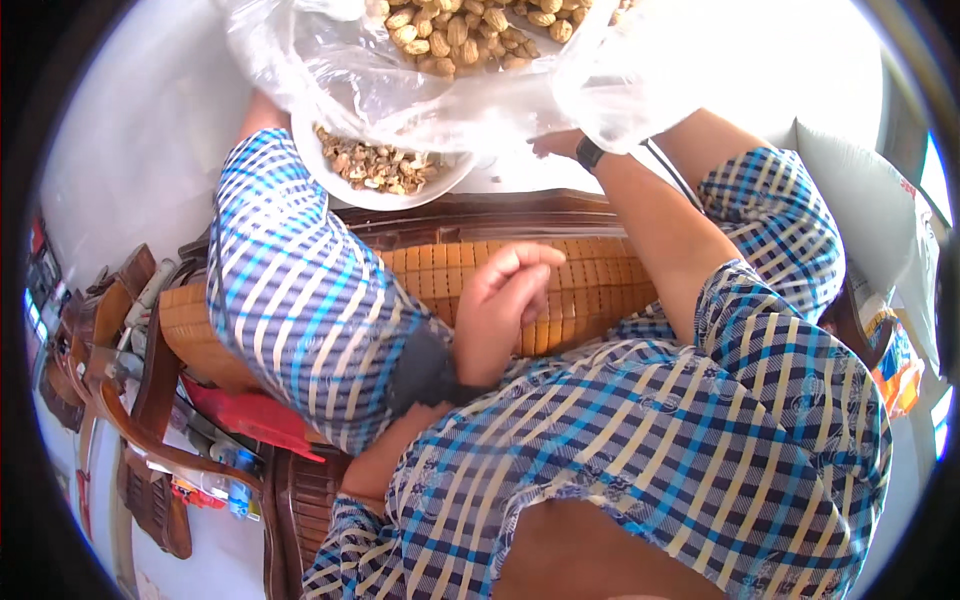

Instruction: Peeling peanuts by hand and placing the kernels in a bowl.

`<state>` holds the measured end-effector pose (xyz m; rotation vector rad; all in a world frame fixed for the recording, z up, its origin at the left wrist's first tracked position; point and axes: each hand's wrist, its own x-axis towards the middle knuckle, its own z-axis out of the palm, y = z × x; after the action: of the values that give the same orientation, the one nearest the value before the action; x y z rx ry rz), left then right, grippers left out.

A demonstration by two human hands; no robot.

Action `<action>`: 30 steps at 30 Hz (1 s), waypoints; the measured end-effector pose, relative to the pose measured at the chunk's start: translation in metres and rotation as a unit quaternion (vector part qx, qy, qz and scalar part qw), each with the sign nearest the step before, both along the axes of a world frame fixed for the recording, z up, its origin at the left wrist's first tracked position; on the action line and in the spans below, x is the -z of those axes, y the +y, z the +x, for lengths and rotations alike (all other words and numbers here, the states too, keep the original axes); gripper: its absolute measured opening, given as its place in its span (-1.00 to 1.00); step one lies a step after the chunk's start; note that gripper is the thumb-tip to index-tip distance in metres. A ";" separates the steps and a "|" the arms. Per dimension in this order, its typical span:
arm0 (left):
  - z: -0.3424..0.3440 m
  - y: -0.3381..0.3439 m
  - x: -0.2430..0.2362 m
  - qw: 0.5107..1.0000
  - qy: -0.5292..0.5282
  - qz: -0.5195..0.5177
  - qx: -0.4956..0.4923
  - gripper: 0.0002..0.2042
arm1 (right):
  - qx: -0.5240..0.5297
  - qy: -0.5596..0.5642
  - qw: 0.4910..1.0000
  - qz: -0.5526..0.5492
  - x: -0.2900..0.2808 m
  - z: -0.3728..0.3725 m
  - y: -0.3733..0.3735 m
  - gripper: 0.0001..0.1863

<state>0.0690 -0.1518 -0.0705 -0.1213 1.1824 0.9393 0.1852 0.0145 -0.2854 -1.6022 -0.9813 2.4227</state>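
My left hand [500,310] is raised over the tan tiled seat mat [440,260], fingers curled and closed; whatever may be inside is hidden. My right hand [560,142], below a dark wristwatch [589,152], reaches to the white surface [497,178] under the edge of a clear plastic bag [600,100], its visible fingers stretched out and partly hidden. The bag holds unshelled peanuts [460,35]. Beside it a white bowl [340,190] holds broken shells and scraps, next to my checked left leg [290,260].
My checked right leg [770,230] rises at the right, beside a white sack [870,220]. A dark wooden armrest [150,430], a red cloth [250,415] and small assorted items [230,480] are at the left, near a white wall [130,170].
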 end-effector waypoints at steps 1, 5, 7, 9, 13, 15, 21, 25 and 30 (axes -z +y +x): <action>0.009 -0.005 -0.004 1.000 0.002 0.018 0.007 -0.82 | -0.153 -0.033 0.987 0.035 0.008 0.012 -0.011 -0.84; 0.027 -0.032 -0.030 0.997 0.032 0.064 0.002 -0.83 | -0.319 -0.053 0.941 0.098 -0.032 0.021 -0.054 -0.86; 0.035 -0.041 -0.042 0.994 0.052 0.099 -0.021 -0.83 | -0.418 -0.028 0.881 0.221 -0.069 0.025 -0.059 -0.86; 0.040 -0.057 -0.057 0.989 0.063 0.115 -0.063 -0.83 | -0.509 -0.006 0.792 0.336 -0.119 0.024 -0.071 -0.85; 0.053 -0.118 -0.076 0.975 0.019 0.159 -0.155 -0.84 | -0.452 -0.011 0.732 0.509 -0.217 0.020 -0.128 -0.89; 0.054 -0.130 -0.084 0.971 0.017 0.175 -0.162 -0.83 | -0.246 0.100 0.807 0.527 -0.247 0.010 -0.148 -0.84; 0.055 -0.130 -0.083 0.971 0.002 0.152 -0.187 -0.76 | -0.330 -0.034 0.731 0.596 -0.297 0.002 -0.150 -0.80; 0.048 -0.133 -0.089 0.975 -0.004 0.174 -0.138 -0.69 | -0.178 0.007 0.851 0.494 -0.305 0.013 -0.124 -0.83; 0.050 -0.130 -0.093 0.984 -0.004 0.150 -0.098 -0.48 | -0.034 0.046 0.830 0.555 -0.309 0.014 -0.076 -0.90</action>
<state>0.1187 -0.2820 0.0220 0.0012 1.0209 1.2791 0.1991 -0.0614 0.0240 -0.9641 -1.9016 1.3303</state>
